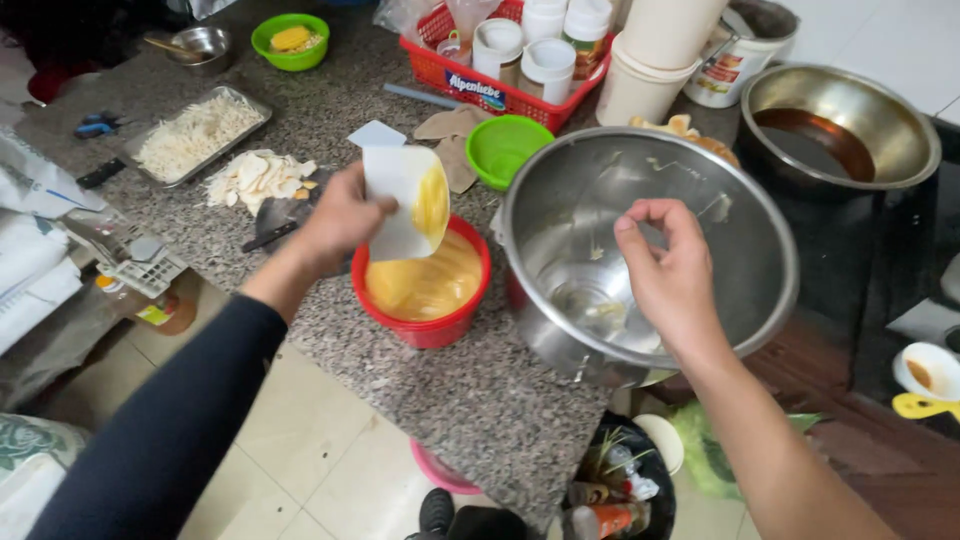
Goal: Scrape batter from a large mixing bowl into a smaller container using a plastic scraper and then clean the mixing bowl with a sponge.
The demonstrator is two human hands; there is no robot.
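Batter is the risk here. The right hand (672, 268) pinches the near rim of the steel bowl (650, 250), tipped on its side at the worktop (470, 400) edge; a slack pinch could let it roll off toward the floor. The left hand (340, 215) grips a white scraper (405, 200), smeared yellow, above the red bowl (425, 285) of batter, which stands just beside the steel bowl; drips could miss and land on the worktop. Farther off, a green bowl (503, 148) and red basket (500, 70) crowd the space.

Dark sleeve (170, 430) (left arm only)
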